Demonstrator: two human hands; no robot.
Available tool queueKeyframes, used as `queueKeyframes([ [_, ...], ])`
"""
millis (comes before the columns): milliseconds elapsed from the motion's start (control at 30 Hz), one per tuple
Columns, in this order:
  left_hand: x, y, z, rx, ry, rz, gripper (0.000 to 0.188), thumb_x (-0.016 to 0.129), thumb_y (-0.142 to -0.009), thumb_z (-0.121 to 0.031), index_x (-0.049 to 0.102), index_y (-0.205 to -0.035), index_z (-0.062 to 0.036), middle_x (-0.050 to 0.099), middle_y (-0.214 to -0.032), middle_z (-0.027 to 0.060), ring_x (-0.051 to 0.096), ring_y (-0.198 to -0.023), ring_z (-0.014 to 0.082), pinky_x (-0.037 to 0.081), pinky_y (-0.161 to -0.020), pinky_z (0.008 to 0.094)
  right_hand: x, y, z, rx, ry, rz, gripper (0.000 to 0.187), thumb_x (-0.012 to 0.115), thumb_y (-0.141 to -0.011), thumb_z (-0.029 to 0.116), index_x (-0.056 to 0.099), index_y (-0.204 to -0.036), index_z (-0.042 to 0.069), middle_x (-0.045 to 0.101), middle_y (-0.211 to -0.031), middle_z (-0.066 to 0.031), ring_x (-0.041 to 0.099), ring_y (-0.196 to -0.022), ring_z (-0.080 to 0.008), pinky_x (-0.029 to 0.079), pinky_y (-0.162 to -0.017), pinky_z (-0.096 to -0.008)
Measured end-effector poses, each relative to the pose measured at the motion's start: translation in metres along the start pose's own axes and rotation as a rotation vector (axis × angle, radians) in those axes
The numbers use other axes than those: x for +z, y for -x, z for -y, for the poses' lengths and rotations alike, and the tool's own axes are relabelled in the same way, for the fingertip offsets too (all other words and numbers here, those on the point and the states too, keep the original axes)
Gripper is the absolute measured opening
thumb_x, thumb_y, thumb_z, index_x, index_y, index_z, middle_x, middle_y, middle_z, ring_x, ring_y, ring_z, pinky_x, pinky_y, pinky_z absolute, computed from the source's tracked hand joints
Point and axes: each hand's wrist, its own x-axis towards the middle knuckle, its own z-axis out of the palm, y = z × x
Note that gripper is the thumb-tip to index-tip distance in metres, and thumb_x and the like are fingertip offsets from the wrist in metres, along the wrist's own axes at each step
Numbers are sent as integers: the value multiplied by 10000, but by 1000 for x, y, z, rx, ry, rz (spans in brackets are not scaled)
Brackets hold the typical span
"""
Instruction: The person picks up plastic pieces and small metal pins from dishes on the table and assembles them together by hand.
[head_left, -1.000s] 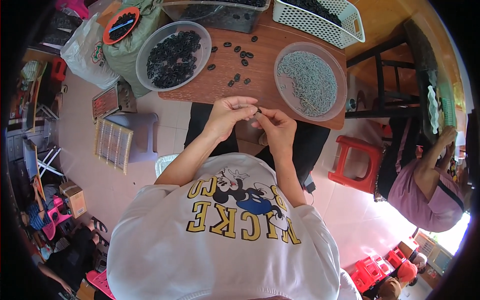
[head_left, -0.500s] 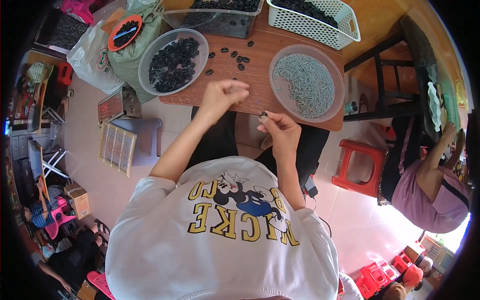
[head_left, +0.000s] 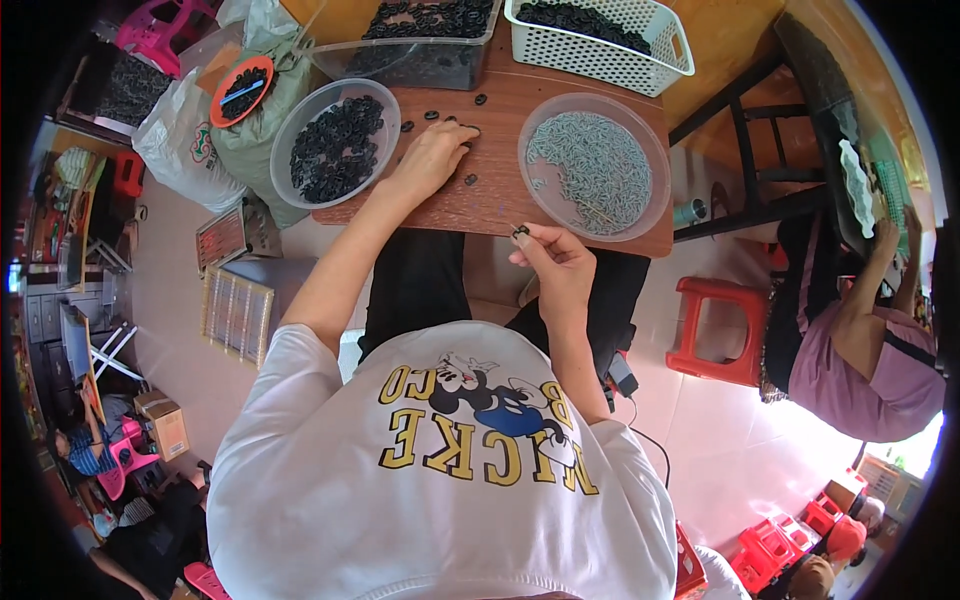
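Observation:
My left hand point(head_left: 432, 152) reaches out over the brown wooden table point(head_left: 500, 200), its fingertips down among loose black rings point(head_left: 469, 180); whether it pinches one is hidden. My right hand point(head_left: 552, 258) stays near the table's front edge and pinches a small black ring point(head_left: 521, 232) with a thin pin sticking out of it. A clear round bowl point(head_left: 279, 150) of black rings sits left of my left hand. A second clear bowl point(head_left: 663, 180), filled with small grey pieces, sits above my right hand.
A clear tub point(head_left: 420, 55) of black rings and a white slotted basket point(head_left: 600, 50) stand at the table's far side. Sacks with an orange lid point(head_left: 243, 85) are to the left. A red stool point(head_left: 715, 335) and another seated person point(head_left: 865, 350) are to the right.
My left hand left my right hand and stretched forward to the loose rings on the table. My right hand kept its ring and barely moved.

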Motion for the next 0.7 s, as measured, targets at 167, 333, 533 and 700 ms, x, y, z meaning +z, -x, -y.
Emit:
queueKeyframes([
  [167,-19,11,-34,-620,1113,25,238,610,-827,-5,597,-1058,51,633,-986,139,641,-894,230,522,-790,315,6,-14,8,-45,-97,9,181,630,-802,-15,626,-975,-65,664,-804,-110,611,-619,-130,475,-599,-213],
  [333,-32,35,-62,-721,1600,79,266,604,-824,24,572,-1081,84,623,-1004,171,639,-932,270,527,-842,306,14,-26,18,-60,-44,46,155,625,-797,-33,632,-947,-69,660,-782,-117,626,-631,-140,486,-592,-219],
  [533,-42,43,-72,-762,1579,48,250,616,-821,11,589,-1063,65,646,-948,150,658,-870,218,546,-769,266,24,-25,19,-65,79,97,102,615,-805,-36,640,-897,-72,651,-757,-102,635,-635,-132,504,-587,-216],
  [700,-41,47,-71,-758,1521,82,233,635,-817,-18,610,-1039,49,661,-909,138,665,-819,185,543,-720,241,26,-24,18,-38,83,78,120,628,-796,-35,636,-909,-72,653,-752,-113,629,-612,-138,488,-581,-210],
])
